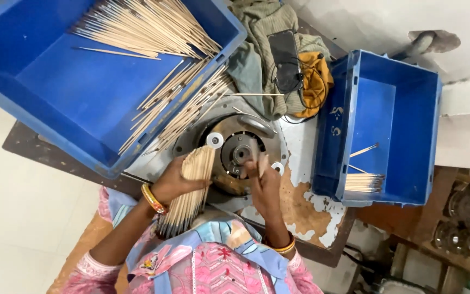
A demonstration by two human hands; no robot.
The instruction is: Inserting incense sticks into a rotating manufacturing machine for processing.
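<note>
At frame centre, the left hand is gripping a bundle of thin sticks for supply, while the right hand is pinching one stick at the machine's round feed head.

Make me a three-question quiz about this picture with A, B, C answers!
1. Where is the phone?
A. on the cloth pile
B. in a crate
C. on the floor

2. How many blue crates?
A. one
B. two
C. four

3. What is the left hand doing?
A. resting open
B. gripping a bundle of sticks
C. holding the phone

Answers: 1 A, it lies on the crumpled cloth; 2 B, a big crate and a smaller crate; 3 B, its fingers wrap the bundle.
</note>
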